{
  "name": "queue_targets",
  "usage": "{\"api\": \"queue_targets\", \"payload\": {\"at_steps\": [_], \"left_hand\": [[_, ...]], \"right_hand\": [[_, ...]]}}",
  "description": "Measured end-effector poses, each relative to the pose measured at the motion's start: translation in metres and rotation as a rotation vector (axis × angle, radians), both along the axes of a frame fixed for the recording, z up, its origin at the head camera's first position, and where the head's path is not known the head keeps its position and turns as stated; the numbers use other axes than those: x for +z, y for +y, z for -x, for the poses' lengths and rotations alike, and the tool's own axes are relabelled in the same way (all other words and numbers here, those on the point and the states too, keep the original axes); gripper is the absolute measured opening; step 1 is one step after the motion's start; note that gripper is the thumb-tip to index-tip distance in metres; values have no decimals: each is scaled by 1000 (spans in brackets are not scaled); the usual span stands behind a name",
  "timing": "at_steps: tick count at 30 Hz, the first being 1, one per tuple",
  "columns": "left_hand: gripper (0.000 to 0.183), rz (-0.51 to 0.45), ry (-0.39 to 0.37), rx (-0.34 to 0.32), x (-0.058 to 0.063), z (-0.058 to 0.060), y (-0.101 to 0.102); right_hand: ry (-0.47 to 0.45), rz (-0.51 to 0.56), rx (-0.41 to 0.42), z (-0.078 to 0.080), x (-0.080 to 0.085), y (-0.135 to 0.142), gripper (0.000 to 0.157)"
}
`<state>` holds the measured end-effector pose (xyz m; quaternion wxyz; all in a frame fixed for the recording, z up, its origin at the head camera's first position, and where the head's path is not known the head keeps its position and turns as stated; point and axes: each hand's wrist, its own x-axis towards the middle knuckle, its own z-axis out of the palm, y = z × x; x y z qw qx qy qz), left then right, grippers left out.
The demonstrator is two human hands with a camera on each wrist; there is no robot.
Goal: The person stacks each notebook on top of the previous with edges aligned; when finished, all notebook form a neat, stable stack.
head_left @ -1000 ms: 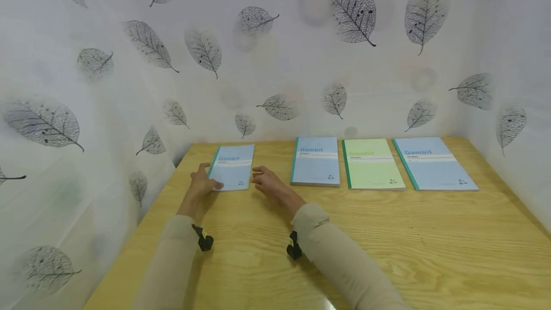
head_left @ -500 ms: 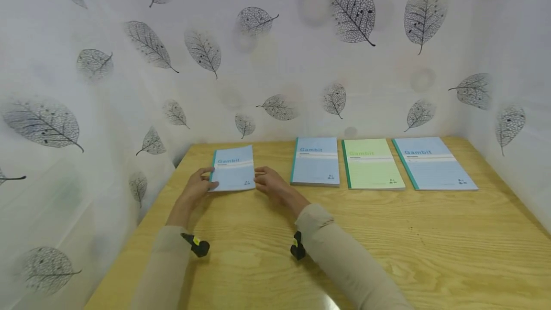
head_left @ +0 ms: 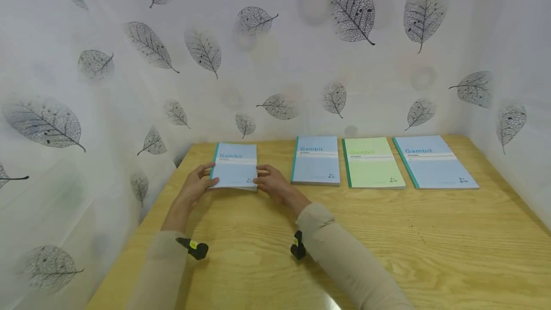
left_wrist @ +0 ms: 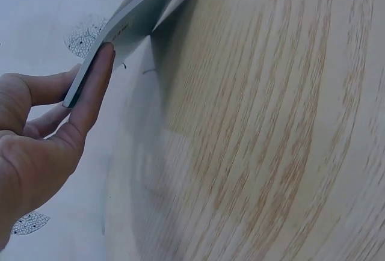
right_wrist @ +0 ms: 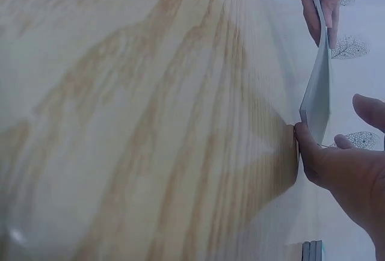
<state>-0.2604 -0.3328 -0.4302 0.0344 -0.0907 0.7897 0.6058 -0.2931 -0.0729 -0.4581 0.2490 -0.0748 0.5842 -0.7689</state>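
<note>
In the head view, a light-blue "Gambit" notebook [head_left: 234, 166] with a green spine lies between both hands at the back left. My left hand [head_left: 195, 185] pinches its spine side, thumb on the cover and fingers underneath, as the left wrist view shows on the notebook's edge [left_wrist: 90, 62]. At the opposite side is my right hand [head_left: 275, 183]. In the right wrist view, fingertips of the right hand [right_wrist: 346, 165] touch the notebook's edge [right_wrist: 313, 98] from below, while its thumb stands apart from the cover. The notebook's near edge is raised above the table, with shadow beneath.
To the right lie a thick blue notebook [head_left: 316, 161], a green notebook [head_left: 372, 164] and a larger blue notebook [head_left: 435, 162] along the wooden table's [head_left: 366, 228] back. Behind hangs a white leaf-patterned curtain [head_left: 292, 61].
My left hand shifted its hold on the spine side, and the notebook rose at its near edge and moved slightly right. My right hand came from beside it into contact.
</note>
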Motion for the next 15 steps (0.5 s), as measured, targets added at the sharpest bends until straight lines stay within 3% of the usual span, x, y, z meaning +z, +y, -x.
{"api": "queue_targets", "payload": {"at_steps": [8,15], "left_hand": [[70,-116,55,-53,5,-2,8],[69,-147,74,-88,10,-1,14]], "right_hand": [[-15,-3,-69,3,0,4,53],[-1,-22,-125,4,-2,9,55]]}}
